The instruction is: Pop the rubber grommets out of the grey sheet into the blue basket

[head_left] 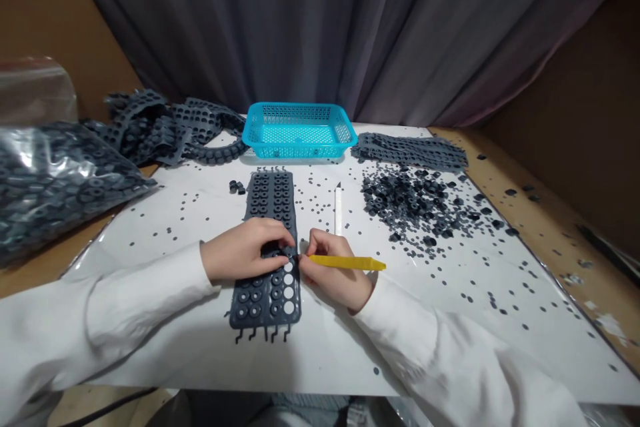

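A dark grey rubber sheet [269, 207] of moulded rings lies lengthwise on the white mat in front of me. My left hand [245, 250] presses down on its middle, fingers curled, thumb and fingertips pinching at a ring. My right hand [334, 273] is closed round a yellow craft knife [345, 262], its tip at the sheet's right edge beside my left fingertips. Three round holes [289, 288] near the sheet's lower right corner show white where rings are out.
A blue mesh basket [299, 129] stands behind the sheet. A pile of loose grey rings [415, 203] lies to the right, flat sheets [410, 150] behind it. Tangled spent sheets [165, 123] lie at back left, a plastic bag of parts [55, 177] at left. A white stick [338, 208] lies mid-mat.
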Available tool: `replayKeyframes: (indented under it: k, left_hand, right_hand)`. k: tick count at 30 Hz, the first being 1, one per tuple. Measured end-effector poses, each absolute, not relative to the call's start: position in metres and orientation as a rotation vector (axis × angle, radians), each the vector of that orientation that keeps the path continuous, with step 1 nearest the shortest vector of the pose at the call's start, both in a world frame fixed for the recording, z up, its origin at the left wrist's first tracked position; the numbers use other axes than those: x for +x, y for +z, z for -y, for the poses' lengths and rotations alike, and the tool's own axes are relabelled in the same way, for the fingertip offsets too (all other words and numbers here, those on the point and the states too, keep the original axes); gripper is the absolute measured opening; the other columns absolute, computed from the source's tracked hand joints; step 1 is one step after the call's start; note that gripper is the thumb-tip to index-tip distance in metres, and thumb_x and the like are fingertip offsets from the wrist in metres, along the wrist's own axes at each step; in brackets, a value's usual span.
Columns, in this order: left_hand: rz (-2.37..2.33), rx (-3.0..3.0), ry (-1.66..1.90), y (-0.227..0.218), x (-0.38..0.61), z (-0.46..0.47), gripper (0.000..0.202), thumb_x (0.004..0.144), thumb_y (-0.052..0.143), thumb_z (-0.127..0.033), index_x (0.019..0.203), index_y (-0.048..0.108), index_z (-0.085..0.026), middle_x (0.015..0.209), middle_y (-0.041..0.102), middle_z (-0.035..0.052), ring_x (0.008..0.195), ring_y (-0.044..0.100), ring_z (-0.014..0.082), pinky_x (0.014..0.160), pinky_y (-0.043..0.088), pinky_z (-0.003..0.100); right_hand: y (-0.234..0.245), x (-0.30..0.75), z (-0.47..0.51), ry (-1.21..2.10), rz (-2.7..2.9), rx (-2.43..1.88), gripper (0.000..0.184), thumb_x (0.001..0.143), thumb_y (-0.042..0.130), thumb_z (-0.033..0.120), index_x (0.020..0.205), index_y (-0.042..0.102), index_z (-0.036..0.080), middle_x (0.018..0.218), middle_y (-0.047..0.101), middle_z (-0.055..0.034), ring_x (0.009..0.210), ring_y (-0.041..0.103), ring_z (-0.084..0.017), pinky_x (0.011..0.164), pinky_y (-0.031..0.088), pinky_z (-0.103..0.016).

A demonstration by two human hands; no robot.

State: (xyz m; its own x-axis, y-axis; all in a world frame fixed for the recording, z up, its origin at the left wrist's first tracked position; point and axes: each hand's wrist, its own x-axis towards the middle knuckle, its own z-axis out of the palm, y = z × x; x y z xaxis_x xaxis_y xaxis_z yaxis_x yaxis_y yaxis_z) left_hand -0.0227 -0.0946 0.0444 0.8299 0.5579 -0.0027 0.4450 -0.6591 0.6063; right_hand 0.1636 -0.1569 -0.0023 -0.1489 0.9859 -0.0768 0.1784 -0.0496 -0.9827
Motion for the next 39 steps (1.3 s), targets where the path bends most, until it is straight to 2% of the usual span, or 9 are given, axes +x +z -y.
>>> replayKeyframes:
  k: [9,15,20,23,27,32,35,39]
  left_hand:
    - [-0.669,2.855,-0.083,0.049,-0.004,0.099,0.006,0.081,0.056,-0.016,0.083,0.061,-0.015,0.08,0.061,0.007,0.081,0.059,0.0226,0.069,0.044,0.03]
    - [-0.483,3.2,-0.135,0.041,-0.004,0.106,0.017,0.086,0.049,-0.006,0.076,0.061,-0.013,0.072,0.06,0.0077,0.071,0.056,0.022,0.063,0.041,0.032]
    - [-0.445,3.297,-0.024,0.029,-0.01,0.11,0.016,0.085,0.048,-0.004,0.076,0.059,-0.012,0.071,0.06,0.0084,0.069,0.054,0.0212,0.062,0.04,0.032]
    - [-0.568,3.113,0.068,0.025,-0.015,0.106,0.017,0.088,0.045,-0.006,0.079,0.058,-0.013,0.076,0.062,0.0085,0.073,0.055,0.0201,0.065,0.042,0.03]
    - [-0.816,2.579,0.33,0.029,-0.024,0.097,0.019,0.093,0.041,-0.02,0.087,0.058,-0.016,0.084,0.063,0.0062,0.079,0.058,0.0179,0.072,0.044,0.028]
    - [-1.168,1.994,0.556,0.038,-0.036,0.087,0.022,0.086,0.054,-0.037,0.085,0.062,-0.017,0.082,0.066,0.0043,0.078,0.058,0.0189,0.072,0.042,0.028]
    - [-1.086,1.643,0.518,0.038,-0.04,0.085,0.027,0.079,0.064,-0.043,0.083,0.066,-0.015,0.079,0.067,0.0047,0.074,0.057,0.0178,0.068,0.041,0.027]
    - [-0.991,1.149,0.514,0.036,-0.038,0.092,0.039,0.067,0.076,-0.045,0.089,0.068,-0.013,0.076,0.066,0.0052,0.055,0.045,0.0085,0.052,0.031,0.02]
  right_hand:
    - [0.0,0.163,0.156,1.351,1.352,-1.311,0.02,0.065,0.056,0.015,0.06,0.037,0.022,0.043,0.047,0.0084,0.04,0.047,-0.009,0.041,0.031,-0.019]
    - [-0.003,0.161,0.154,1.38,1.294,-1.263,0.019,0.062,0.055,0.014,0.06,0.038,0.022,0.042,0.047,0.0088,0.037,0.047,-0.009,0.038,0.03,-0.019]
    - [-0.006,0.162,0.154,1.337,1.321,-1.269,0.019,0.063,0.055,0.014,0.06,0.038,0.022,0.043,0.047,0.0084,0.039,0.045,-0.008,0.04,0.028,-0.019]
    - [-0.009,0.163,0.154,1.32,1.347,-1.291,0.019,0.064,0.056,0.013,0.061,0.039,0.022,0.045,0.048,0.0082,0.04,0.045,-0.008,0.041,0.029,-0.019]
    - [-0.01,0.163,0.155,1.322,1.337,-1.308,0.02,0.065,0.057,0.014,0.062,0.039,0.021,0.046,0.047,0.0081,0.041,0.046,-0.008,0.041,0.029,-0.019]
    - [-0.009,0.162,0.155,1.368,1.296,-1.303,0.022,0.065,0.058,0.014,0.061,0.038,0.021,0.047,0.048,0.0085,0.04,0.046,-0.008,0.04,0.03,-0.018]
    - [-0.007,0.161,0.155,1.414,1.245,-1.263,0.023,0.066,0.058,0.015,0.061,0.037,0.022,0.046,0.047,0.0091,0.038,0.046,-0.008,0.038,0.03,-0.018]
    - [-0.005,0.161,0.156,1.398,1.242,-1.259,0.023,0.066,0.059,0.014,0.061,0.038,0.022,0.045,0.048,0.0086,0.038,0.049,-0.009,0.038,0.032,-0.018]
